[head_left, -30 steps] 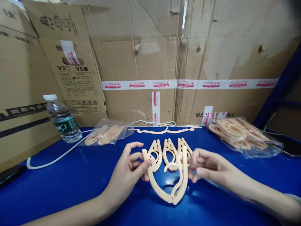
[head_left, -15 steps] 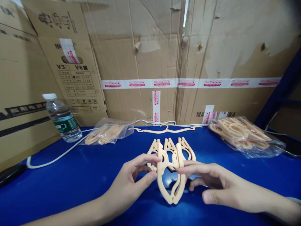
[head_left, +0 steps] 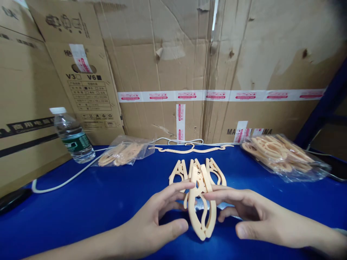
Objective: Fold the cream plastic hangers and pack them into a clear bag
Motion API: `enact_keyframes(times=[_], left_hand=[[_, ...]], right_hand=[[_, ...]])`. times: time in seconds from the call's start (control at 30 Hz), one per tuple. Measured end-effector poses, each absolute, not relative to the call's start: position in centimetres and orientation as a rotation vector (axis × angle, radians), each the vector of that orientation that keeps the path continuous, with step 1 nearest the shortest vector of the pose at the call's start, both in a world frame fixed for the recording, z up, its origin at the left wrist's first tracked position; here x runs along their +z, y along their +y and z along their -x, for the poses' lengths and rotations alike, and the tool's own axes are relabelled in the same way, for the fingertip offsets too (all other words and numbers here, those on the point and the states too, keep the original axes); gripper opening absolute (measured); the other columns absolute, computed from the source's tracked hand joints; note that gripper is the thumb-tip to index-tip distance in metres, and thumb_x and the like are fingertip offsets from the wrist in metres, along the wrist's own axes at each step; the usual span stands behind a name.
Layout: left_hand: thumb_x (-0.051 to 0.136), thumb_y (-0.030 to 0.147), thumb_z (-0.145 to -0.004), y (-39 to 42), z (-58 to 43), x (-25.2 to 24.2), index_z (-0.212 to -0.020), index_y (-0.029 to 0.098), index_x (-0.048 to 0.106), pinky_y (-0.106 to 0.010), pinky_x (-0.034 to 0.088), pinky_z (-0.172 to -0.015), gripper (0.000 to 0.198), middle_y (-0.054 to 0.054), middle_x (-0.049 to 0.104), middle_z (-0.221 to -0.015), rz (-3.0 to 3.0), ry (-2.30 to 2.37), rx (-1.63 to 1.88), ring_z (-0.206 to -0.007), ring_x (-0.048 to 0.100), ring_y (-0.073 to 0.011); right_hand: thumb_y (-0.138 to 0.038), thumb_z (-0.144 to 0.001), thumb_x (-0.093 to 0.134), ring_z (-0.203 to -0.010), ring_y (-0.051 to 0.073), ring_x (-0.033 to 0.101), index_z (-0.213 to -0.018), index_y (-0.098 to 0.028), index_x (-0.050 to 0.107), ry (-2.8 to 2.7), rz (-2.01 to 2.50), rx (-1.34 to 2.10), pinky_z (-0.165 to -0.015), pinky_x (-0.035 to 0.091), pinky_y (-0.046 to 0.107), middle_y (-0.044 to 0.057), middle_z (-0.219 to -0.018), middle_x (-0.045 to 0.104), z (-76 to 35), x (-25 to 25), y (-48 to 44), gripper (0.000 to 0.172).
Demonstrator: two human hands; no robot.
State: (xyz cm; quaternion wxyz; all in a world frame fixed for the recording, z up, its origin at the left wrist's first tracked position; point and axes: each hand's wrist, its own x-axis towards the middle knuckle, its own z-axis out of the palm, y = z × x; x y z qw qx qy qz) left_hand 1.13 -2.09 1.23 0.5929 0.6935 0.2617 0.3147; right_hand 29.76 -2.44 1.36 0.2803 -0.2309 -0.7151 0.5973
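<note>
A folded beige folding clothes hanger [head_left: 192,206] stands tilted up in front of me, its two arms side by side and its hook showing at the left. My left hand [head_left: 159,213] holds its left arm with the fingertips, the thumb lying lower beside it. From the other side, the fingertips of my right hand [head_left: 249,213] press on the right arm, with the thumb apart. Just behind is a row of similar folded hangers: a left one [head_left: 173,177], a middle one partly hidden, and a right one [head_left: 222,177].
An unfolded hanger [head_left: 179,150] lies farther back on the blue table [head_left: 89,213]. Clear bags of hangers lie at the left [head_left: 121,153] and right [head_left: 279,151]. A water bottle [head_left: 74,141], a white cable [head_left: 62,187] and cardboard boxes [head_left: 162,72] surround the work area.
The held hanger has turned and shifted slightly right and toward me, its hook now out at the left. My left hand has followed it rightward; my right hand has barely moved.
</note>
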Motion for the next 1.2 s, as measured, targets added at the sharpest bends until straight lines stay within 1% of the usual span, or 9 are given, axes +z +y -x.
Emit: enact_keyframes(times=[0.13,0.3,0.4,0.57,0.67,0.83,1.0,1.1,1.2], left_hand=[[0.066,0.028,-0.088,-1.8,-1.3,1.4,-0.137,0.029,0.047,-0.047,0.043,-0.107,0.053,-0.009,0.062,-0.131,-1.534,0.611,0.775,-0.115,0.062,-0.0264],[0.065,0.022,-0.088,-2.2,-1.1,1.4,-0.142,0.034,0.043,-0.048,0.038,-0.112,0.059,-0.007,0.051,-0.145,-1.642,0.621,0.716,-0.129,0.053,-0.0273],[0.065,0.021,-0.087,-2.5,-0.8,1.4,-0.145,0.04,0.039,-0.047,0.034,-0.115,0.066,-0.003,0.04,-0.154,-1.759,0.66,0.666,-0.138,0.043,-0.0275],[0.067,0.025,-0.086,-2.7,-0.4,1.4,-0.146,0.039,0.039,-0.048,0.029,-0.117,0.067,-0.002,0.042,-0.153,-1.861,0.687,0.636,-0.141,0.038,-0.0286],[0.067,0.023,-0.087,-2.6,-0.5,1.6,-0.147,0.035,0.037,-0.05,0.029,-0.116,0.068,-0.005,0.041,-0.153,-1.875,0.638,0.579,-0.141,0.038,-0.0296],[0.065,0.026,-0.088,-2.5,-0.6,1.6,-0.144,0.035,0.039,-0.05,0.031,-0.116,0.063,-0.004,0.025,-0.161,-1.837,0.662,0.614,-0.143,0.032,-0.0297],[0.06,0.02,-0.089,-2.3,-0.3,1.3,-0.143,0.034,0.039,-0.049,0.033,-0.115,0.06,-0.005,0.034,-0.155,-1.844,0.691,0.684,-0.141,0.036,-0.0278],[0.06,0.015,-0.088,-2.3,-0.3,1.3,-0.142,0.036,0.04,-0.047,0.036,-0.114,0.061,-0.003,0.034,-0.154,-1.866,0.689,0.698,-0.14,0.037,-0.027],[0.059,0.014,-0.088,-2.3,-0.2,1.2,-0.14,0.041,0.04,-0.044,0.038,-0.113,0.062,0.001,0.035,-0.153,-1.88,0.676,0.719,-0.139,0.037,-0.0254]], right_hand=[[-0.029,-0.091,0.066,-0.131,0.027,0.051,-0.138,-0.037,0.051,-1.903,0.65,1.585,-0.108,0.041,0.05,0.006,-0.154,0.041,-30.1,1.4,-2.3,0.05],[-0.029,-0.091,0.065,-0.137,0.027,0.043,-0.138,-0.037,0.05,-2.048,0.75,1.483,-0.11,0.038,0.049,0.006,-0.152,0.044,-30.3,1.7,-2.7,0.05],[-0.027,-0.092,0.064,-0.134,0.024,0.047,-0.137,-0.041,0.051,-2.092,0.737,1.466,-0.106,0.043,0.045,0.004,-0.15,0.046,-30.3,1.8,-2.8,0.049],[-0.026,-0.091,0.065,-0.124,0.022,0.056,-0.133,-0.04,0.056,-2.036,0.68,1.547,-0.097,0.049,0.039,0.004,-0.147,0.05,-30.0,2.2,-2.8,0.045],[-0.03,-0.089,0.068,-0.125,0.024,0.056,-0.131,-0.037,0.059,-2.023,0.711,1.601,-0.098,0.048,0.041,0.005,-0.144,0.054,-29.9,2.5,-2.7,0.043],[-0.039,-0.086,0.07,-0.124,0.03,0.056,-0.131,-0.031,0.061,-1.917,0.832,1.598,-0.105,0.044,0.048,0.008,-0.138,0.059,-30.4,2.9,-1.9,0.046],[-0.045,-0.082,0.072,-0.12,0.031,0.058,-0.125,-0.025,0.067,-1.788,1.128,1.283,-0.105,0.043,0.045,0.009,-0.13,0.065,-32.2,3.4,-0.1,0.048],[-0.051,-0.079,0.072,-0.093,0.025,0.067,-0.114,-0.021,0.072,-1.671,1.296,1.118,-0.089,0.053,0.04,0.011,-0.11,0.072,-33.9,3.0,1.5,0.047],[-0.055,-0.077,0.072,-0.069,0.018,0.062,-0.101,-0.019,0.074,-1.631,1.367,1.052,-0.066,0.053,0.032,0.007,-0.088,0.072,-35.8,2.3,3.1,0.043]])
